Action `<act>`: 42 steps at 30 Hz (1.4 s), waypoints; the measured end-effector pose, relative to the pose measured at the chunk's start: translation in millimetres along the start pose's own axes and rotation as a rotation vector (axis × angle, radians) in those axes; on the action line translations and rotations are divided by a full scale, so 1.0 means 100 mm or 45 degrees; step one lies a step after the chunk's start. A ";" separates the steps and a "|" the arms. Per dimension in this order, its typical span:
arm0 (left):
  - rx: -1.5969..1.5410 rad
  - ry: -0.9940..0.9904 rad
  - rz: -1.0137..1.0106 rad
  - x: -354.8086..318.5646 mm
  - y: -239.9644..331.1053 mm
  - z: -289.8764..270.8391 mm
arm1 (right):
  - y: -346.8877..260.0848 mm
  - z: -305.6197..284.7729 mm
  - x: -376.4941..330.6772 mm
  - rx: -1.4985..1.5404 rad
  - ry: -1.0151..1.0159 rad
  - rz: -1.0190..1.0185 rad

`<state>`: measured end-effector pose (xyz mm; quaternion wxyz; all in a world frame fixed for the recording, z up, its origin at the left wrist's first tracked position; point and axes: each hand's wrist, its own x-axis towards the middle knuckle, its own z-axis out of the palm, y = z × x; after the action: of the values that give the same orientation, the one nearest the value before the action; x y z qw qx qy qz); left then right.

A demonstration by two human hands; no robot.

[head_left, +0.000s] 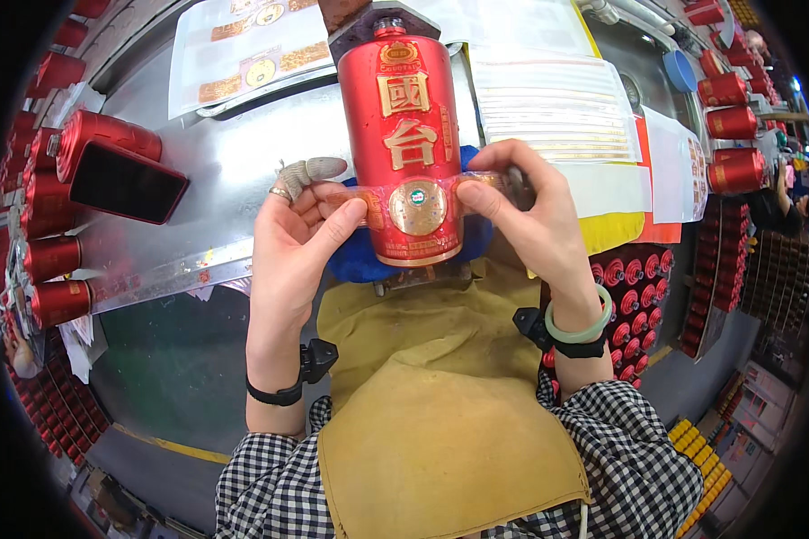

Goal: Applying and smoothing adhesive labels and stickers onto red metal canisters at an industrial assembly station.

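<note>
Head view: a red cylindrical bottle (403, 144) lies lengthwise at centre frame, neck toward 12 o'clock, base toward the person. Its surface is glossy red with raised gold characters and a round gold medallion near the base. A clear band label (413, 199) with gold print runs across the bottle over the medallion.

The left hand (292, 247) sits at 9 o'clock of the bottle; its grip is closed lightly, thumb pressing the left end of the band against the bottle. A grey textured finger cot (310, 170) covers one finger, which points up beside the bottle. The right hand (535, 211) sits at 3 o'clock; its grip pinches the right end of the band, thumb on top, fingers curled behind. A pale green bangle (580, 325) rings that wrist.

Beneath the bottle a blue pad (351, 265) rests at the near edge of the metal tabletop (216, 171), which is brushed and reflective. Open surface lies at 9 to 10 o'clock of the bottle, bounded by a dark phone (126, 182). Label sheets (553, 108) crowd 1 to 2 o'clock. More red bottles (52, 259) line the 9 o'clock edge, others at 2 o'clock. A mustard fabric apron (440, 404) fills 6 o'clock.
</note>
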<state>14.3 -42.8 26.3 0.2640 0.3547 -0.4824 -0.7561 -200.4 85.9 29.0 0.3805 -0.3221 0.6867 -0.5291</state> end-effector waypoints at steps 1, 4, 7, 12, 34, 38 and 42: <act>0.001 0.005 0.003 0.00 -0.01 -0.01 | -0.05 -0.03 0.01 -0.285 0.124 -0.105; 0.239 0.080 0.086 0.00 -0.09 -0.04 | -0.01 -0.13 0.05 -0.582 0.363 -0.359; 0.804 0.450 0.409 -0.05 -0.21 -0.01 | -0.12 -0.16 -0.05 -0.537 0.050 -0.513; 1.275 0.023 0.895 -0.28 -0.38 0.07 | -0.01 0.19 -0.13 -0.697 0.004 -0.676; 0.953 0.058 0.759 -0.09 -0.36 0.26 | -0.09 0.17 -0.07 -0.176 0.024 -0.237; 0.998 0.023 0.765 -0.10 -0.36 0.24 | 0.03 0.11 0.01 0.281 -0.068 -0.009; 1.017 -0.023 0.734 -0.11 -0.36 0.20 | 0.00 0.03 0.02 0.265 -0.168 0.010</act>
<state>3.8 -9.7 2.5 0.3019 0.2737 -0.8154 -0.4112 -198.7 82.7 27.8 0.4582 -0.3121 0.6030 -0.5736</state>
